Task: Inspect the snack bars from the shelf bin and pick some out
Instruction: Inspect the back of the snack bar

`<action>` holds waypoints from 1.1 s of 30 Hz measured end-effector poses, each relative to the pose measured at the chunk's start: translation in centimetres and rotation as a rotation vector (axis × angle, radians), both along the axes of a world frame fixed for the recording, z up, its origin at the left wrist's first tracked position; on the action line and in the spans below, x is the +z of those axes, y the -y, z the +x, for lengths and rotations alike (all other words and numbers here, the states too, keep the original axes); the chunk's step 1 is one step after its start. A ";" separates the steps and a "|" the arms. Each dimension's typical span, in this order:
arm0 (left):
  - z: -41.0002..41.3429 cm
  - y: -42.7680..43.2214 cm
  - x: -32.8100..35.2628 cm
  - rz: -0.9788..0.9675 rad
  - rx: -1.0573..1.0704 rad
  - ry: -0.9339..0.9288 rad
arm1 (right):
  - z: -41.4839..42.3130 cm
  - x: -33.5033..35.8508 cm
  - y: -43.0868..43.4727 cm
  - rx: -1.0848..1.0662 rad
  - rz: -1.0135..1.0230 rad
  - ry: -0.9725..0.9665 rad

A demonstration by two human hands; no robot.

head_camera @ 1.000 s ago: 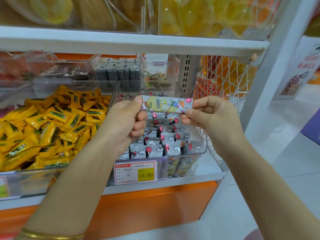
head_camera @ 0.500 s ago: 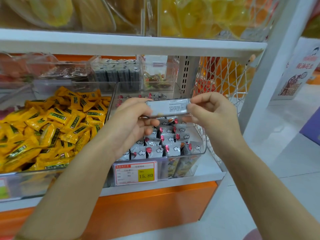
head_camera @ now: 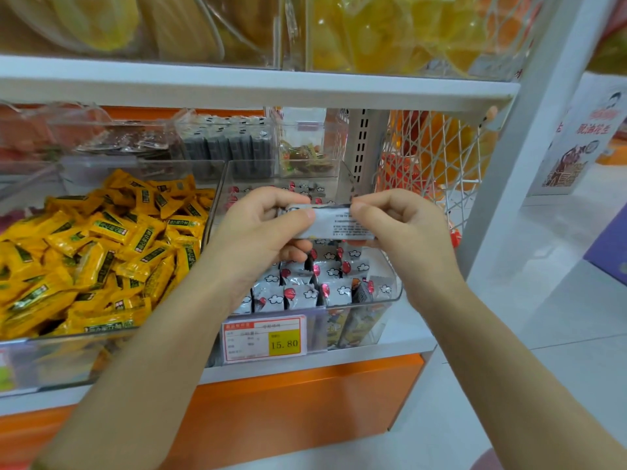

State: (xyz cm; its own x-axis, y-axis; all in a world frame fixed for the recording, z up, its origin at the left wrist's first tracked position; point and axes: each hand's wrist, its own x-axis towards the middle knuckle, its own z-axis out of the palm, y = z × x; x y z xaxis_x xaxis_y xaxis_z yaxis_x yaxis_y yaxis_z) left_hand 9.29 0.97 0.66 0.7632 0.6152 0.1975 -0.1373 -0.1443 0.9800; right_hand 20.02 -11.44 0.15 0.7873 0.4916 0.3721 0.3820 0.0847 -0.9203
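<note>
Clear acrylic bin of grey-white snack bars [head_camera: 395, 293]: top open, reachable from above and from the front. Left grip [head_camera: 261, 228] and right grip [head_camera: 397, 225] hang over its middle, pinching a silver-white wrapped snack bar [head_camera: 339, 225] level between them; that span blocks the centre of the opening. Front rows under the wrists lie uncovered. White shelf board [head_camera: 237, 86] overhead limits headroom. Left flank: clear bin heaped with yellow packets [head_camera: 68, 357], just beside. Right flank: white wire mesh panel [head_camera: 437, 157] closes it. Rear: small clear candy box [head_camera: 305, 147]. Grey floor [head_camera: 559, 317] right of the white upright post [head_camera: 529, 164] is open.
</note>
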 end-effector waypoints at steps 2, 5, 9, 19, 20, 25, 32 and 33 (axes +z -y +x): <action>0.1 0.1 -0.2 0.041 0.009 -0.007 | -0.1 0.1 -0.1 -0.027 -0.008 0.000; 0.3 0.4 -0.3 0.076 0.037 -0.003 | -0.2 0.0 -0.2 -0.092 0.003 0.047; 0.4 0.7 -0.3 0.064 0.104 0.007 | -0.6 -0.2 -0.3 -0.081 0.025 0.112; 0.6 0.1 -0.3 -0.219 0.119 0.006 | -0.6 -0.1 -0.3 0.191 -0.138 0.112; 0.7 0.1 -0.4 -0.200 0.100 -0.003 | -0.7 -0.2 -0.4 0.203 -0.144 0.128; 1.0 -0.1 -0.6 -0.110 0.002 -0.117 | -0.2 0.2 -0.4 0.190 -0.128 0.144; 1.9 -2.9 -1.0 0.835 0.305 -0.419 | 3.0 2.1 -1.8 -0.125 -0.192 0.275; 2.1 -3.1 -1.3 0.929 0.271 -0.519 | 3.5 2.3 -2.5 -0.144 -0.233 0.299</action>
